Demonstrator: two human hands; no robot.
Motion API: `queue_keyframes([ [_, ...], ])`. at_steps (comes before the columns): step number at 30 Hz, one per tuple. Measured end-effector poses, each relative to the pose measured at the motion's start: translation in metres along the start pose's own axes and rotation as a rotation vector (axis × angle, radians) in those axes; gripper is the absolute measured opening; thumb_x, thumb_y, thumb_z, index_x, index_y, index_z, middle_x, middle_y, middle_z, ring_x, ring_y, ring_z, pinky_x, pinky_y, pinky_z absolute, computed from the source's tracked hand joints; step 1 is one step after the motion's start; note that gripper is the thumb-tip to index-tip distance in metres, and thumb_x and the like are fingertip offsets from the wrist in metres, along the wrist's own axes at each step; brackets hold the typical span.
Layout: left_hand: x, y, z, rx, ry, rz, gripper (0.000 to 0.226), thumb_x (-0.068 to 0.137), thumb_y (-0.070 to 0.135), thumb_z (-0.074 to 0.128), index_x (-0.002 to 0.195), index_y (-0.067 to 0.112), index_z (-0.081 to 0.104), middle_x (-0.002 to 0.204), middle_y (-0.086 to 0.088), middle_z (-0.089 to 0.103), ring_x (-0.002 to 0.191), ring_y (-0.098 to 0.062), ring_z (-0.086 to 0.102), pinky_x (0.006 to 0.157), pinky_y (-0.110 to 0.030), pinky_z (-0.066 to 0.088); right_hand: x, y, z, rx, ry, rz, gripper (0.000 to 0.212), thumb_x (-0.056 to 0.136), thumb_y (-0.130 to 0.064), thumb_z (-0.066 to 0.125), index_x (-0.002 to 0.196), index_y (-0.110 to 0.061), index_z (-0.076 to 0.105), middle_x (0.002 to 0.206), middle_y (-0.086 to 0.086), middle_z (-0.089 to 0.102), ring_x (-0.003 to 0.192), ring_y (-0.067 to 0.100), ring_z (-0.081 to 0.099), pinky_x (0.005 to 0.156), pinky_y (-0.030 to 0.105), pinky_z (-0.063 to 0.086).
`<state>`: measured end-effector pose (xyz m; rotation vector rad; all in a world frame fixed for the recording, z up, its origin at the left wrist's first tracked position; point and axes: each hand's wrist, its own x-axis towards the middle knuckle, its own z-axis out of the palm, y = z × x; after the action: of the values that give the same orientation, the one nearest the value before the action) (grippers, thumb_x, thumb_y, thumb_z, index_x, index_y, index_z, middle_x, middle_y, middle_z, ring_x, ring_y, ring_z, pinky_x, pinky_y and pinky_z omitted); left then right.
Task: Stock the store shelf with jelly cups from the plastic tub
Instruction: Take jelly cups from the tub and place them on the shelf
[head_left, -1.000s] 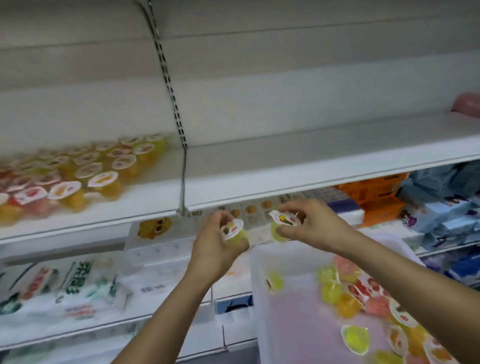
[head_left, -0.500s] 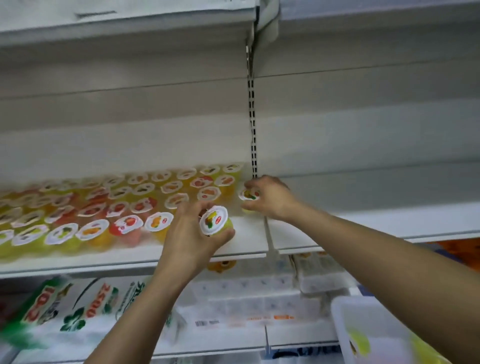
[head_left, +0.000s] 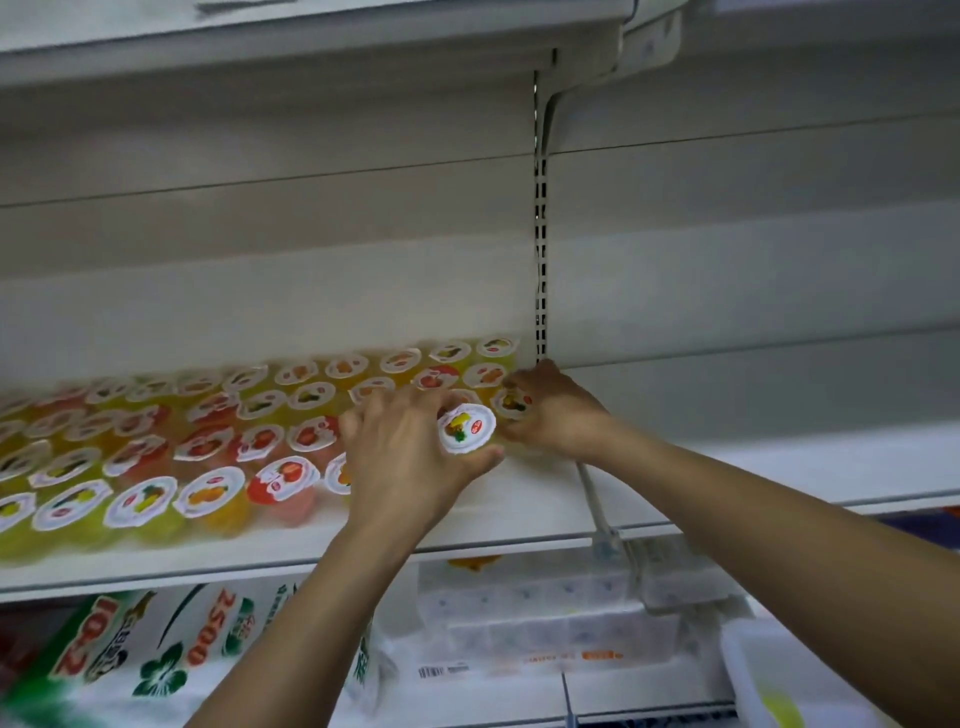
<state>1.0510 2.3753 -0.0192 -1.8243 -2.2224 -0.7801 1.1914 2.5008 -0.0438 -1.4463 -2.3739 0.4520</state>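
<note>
Rows of jelly cups (head_left: 208, 457) with white fruit-print lids fill the left part of the white shelf (head_left: 519, 519). My left hand (head_left: 405, 457) grips a jelly cup (head_left: 466, 428) with a yellow fruit on its lid, held over the shelf at the right end of the rows. My right hand (head_left: 556, 410) holds another jelly cup (head_left: 511, 404) down on the shelf, beside the slotted upright. A corner of the plastic tub (head_left: 748, 670) shows at the bottom right, with a yellow cup inside.
The slotted metal upright (head_left: 540, 249) splits the shelf bay; the shelf section to its right (head_left: 779, 467) is bare. An upper shelf (head_left: 311, 47) hangs overhead. Below lie printed bags (head_left: 130, 660) and white packaged goods (head_left: 545, 623).
Both hands have moved forward over the shelf. The left hand's cup is now close beside the right hand, whose cup stays at the right end of the rows.
</note>
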Motion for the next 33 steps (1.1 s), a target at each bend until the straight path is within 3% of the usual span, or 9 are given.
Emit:
queue_keyframes([
  [3,0.008,0.005,0.013,0.117,-0.023,0.059,0.058,0.065,0.075,0.061,0.111,0.040,0.061,0.111,0.012,0.062,0.110,-0.018,0.044,0.088,-0.037,0.024,-0.015,0.007,-0.006,0.112,0.149,-0.043,0.069,0.085,-0.048,0.063,0.144,-0.024,0.036,0.146,0.005,0.029,0.133,0.024,0.034,0.108,0.038,0.037],
  [6,0.013,0.007,0.027,0.224,-0.054,0.101,0.063,0.066,0.080,0.055,0.111,0.036,0.061,0.114,0.011,0.061,0.112,-0.019,0.042,0.095,-0.041,0.022,-0.035,0.021,-0.015,0.148,0.260,-0.095,0.059,0.088,-0.037,0.063,0.140,-0.021,0.042,0.142,0.005,0.035,0.132,0.021,0.035,0.108,0.032,0.035],
  [15,0.015,0.013,0.050,0.304,-0.098,0.117,0.067,0.070,0.079,0.052,0.118,0.033,0.059,0.126,0.008,0.057,0.122,-0.022,0.037,0.105,-0.047,0.020,-0.075,0.049,-0.026,0.170,0.299,-0.105,0.048,0.088,-0.031,0.063,0.133,-0.024,0.048,0.135,-0.002,0.042,0.127,0.013,0.040,0.103,0.033,0.042],
  [20,0.013,0.019,0.048,0.311,-0.100,0.112,0.067,0.072,0.076,0.055,0.121,0.031,0.058,0.127,0.004,0.057,0.121,-0.024,0.039,0.103,-0.046,0.022,-0.091,0.051,-0.031,0.123,0.282,-0.133,0.050,0.089,-0.031,0.062,0.136,-0.024,0.046,0.138,-0.003,0.041,0.126,0.012,0.041,0.100,0.024,0.037],
  [24,0.000,0.026,0.040,0.228,0.036,0.168,0.074,0.066,0.066,0.071,0.123,0.019,0.059,0.118,-0.007,0.061,0.111,-0.033,0.049,0.093,-0.046,0.035,-0.114,0.059,-0.039,0.039,0.268,-0.159,0.052,0.092,-0.036,0.057,0.140,-0.026,0.041,0.141,-0.005,0.043,0.127,0.013,0.043,0.104,0.032,0.037],
  [27,-0.021,0.048,0.038,0.089,0.166,0.296,0.073,0.074,0.059,0.067,0.130,0.015,0.054,0.121,-0.010,0.057,0.111,-0.033,0.048,0.091,-0.046,0.040,-0.136,0.073,-0.042,-0.089,0.309,-0.153,0.052,0.093,-0.046,0.050,0.140,-0.026,0.043,0.139,-0.005,0.047,0.126,0.015,0.045,0.102,0.033,0.034],
  [30,-0.052,0.084,0.049,-0.083,0.112,0.368,0.075,0.080,0.056,0.061,0.138,0.012,0.045,0.132,-0.010,0.052,0.120,-0.031,0.046,0.100,-0.046,0.041,-0.168,0.093,-0.042,-0.144,0.327,-0.147,0.057,0.086,-0.051,0.042,0.133,-0.020,0.051,0.131,0.001,0.056,0.116,0.024,0.055,0.093,0.037,0.043],
  [33,-0.088,0.119,0.071,-0.183,-0.005,0.396,0.074,0.082,0.057,0.054,0.141,0.015,0.041,0.137,-0.008,0.048,0.124,-0.028,0.045,0.102,-0.044,0.040,-0.206,0.125,-0.040,-0.179,0.293,-0.130,0.055,0.085,-0.047,0.047,0.131,-0.018,0.052,0.127,0.004,0.057,0.110,0.026,0.058,0.086,0.038,0.048],
])
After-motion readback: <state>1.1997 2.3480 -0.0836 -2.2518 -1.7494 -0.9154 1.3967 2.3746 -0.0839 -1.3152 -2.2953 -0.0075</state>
